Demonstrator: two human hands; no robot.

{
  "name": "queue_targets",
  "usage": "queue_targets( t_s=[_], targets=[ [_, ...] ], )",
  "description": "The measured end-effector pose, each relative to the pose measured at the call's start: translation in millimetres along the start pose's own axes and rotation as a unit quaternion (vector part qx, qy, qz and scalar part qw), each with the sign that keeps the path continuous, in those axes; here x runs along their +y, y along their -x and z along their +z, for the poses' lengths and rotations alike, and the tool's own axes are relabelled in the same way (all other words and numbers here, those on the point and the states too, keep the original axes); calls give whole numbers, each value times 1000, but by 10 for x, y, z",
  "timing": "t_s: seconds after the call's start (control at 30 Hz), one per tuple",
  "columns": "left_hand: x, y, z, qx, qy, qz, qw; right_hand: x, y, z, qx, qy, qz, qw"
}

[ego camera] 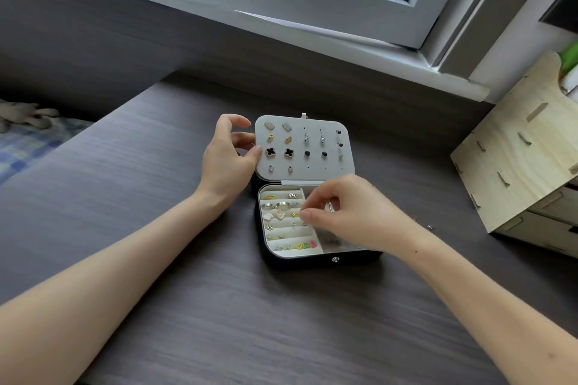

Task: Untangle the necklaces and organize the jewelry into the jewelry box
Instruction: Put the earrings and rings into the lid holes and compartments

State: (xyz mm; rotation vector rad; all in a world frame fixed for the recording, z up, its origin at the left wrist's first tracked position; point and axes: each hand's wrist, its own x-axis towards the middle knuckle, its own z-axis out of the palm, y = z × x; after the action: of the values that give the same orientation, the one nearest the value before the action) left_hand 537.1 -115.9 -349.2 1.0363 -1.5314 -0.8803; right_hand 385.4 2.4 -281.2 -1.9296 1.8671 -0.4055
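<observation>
A black jewelry box (pixel 312 261) lies open on the dark wooden desk. Its grey earring panel (pixel 316 172) stands up at the back, with several pairs of studs pinned on it. The white ring rolls (pixel 283 230) on the box's left side hold rings and small earrings. My left hand (pixel 226 159) steadies the panel's left edge, thumb touching it. My right hand (pixel 347 216) hovers over the right compartments, with thumb and forefinger pinched together at the edge of the ring rolls. Whether they hold anything is hidden. No necklace is visible.
A light wooden organizer (pixel 519 166) stands at the right edge of the desk. A tiny metal piece (pixel 431 227) lies on the desk beside it. A window sill runs behind the box. A bed with a checked sheet (pixel 28 147) lies to the left.
</observation>
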Motion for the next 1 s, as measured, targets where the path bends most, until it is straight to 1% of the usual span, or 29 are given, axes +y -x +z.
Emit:
queue_targets(
  t_s=[0.07,0.13,0.3,0.37,0.43,0.5,0.53,0.6,0.63,0.7,0.77,0.9,1.0],
  targets=[
    [2,3,2,3,-1,1,1000,-5,0,78,31,9,-17,999],
    [3,6,2,4,-2,1,1000,-10,-30,130,48,-2,-14,999],
    [13,6,-2,5,-6,2,1000,-4,-97,166,34,-4,13,999],
    [17,7,-1,4,-8,-1,1000,8,-60,138,38,-32,15,999],
    [17,8,-5,4,-8,-5,1000,85,7,63,68,-90,32,993],
    [21,15,-4,2,-12,-6,1000,304,87,-52,137,-111,64,982],
    [26,22,0,1,-17,-6,1000,467,134,-119,181,-85,89,976],
    [33,39,12,2,-33,-6,999,821,218,-230,255,30,154,954],
    [38,47,19,6,-43,-6,999,974,262,-264,265,88,180,943],
    [35,50,30,15,-61,-3,998,1192,324,-275,253,151,194,936],
    [29,52,38,21,-72,-2,997,1294,346,-243,246,181,185,934],
    [35,61,39,25,-85,5,996,1370,308,-194,255,200,167,931],
    [45,63,33,23,-84,4,996,1318,273,-179,277,183,129,934]
  ],
)
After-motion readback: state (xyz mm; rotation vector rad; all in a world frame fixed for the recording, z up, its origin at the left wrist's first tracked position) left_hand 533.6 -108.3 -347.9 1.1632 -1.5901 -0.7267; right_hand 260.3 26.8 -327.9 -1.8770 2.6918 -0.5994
